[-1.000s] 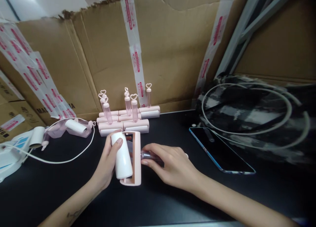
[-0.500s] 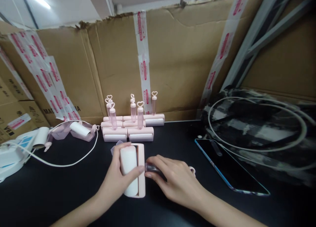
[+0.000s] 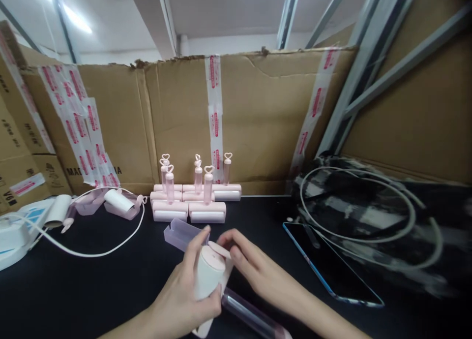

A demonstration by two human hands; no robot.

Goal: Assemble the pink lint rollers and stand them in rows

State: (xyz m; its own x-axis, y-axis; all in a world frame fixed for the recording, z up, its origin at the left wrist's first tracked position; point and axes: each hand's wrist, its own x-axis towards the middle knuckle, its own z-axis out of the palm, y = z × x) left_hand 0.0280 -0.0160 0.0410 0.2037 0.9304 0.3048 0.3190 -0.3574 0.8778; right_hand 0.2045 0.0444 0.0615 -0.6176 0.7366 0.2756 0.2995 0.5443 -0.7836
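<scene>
My left hand point(image 3: 186, 290) is closed around a pink lint roller point(image 3: 210, 277) with a white sheet roll, one round end of it tipped up towards me. My right hand point(image 3: 254, 265) has its fingertips on the pink end of the frame beside that roll end. From the roller's side a clear handle point(image 3: 250, 312) slopes down to the right, below my right hand. A translucent purple cover point(image 3: 179, 233) lies behind my left hand, partly hidden by it.
Several finished-looking pink lint rollers point(image 3: 207, 213) stand in rows, handles up. A phone point(image 3: 334, 265) and a coiled cable point(image 3: 368, 240) lie right. A power strip point(image 3: 22, 231), a loose white roll point(image 3: 59, 211) and purple covers point(image 3: 88, 202) lie left. Cardboard point(image 3: 180, 112) walls the back.
The lint roller has come nearer and turned, with its end now facing me. My right hand has left the handle for the frame's end. The view has tilted up, and more of the cover shows.
</scene>
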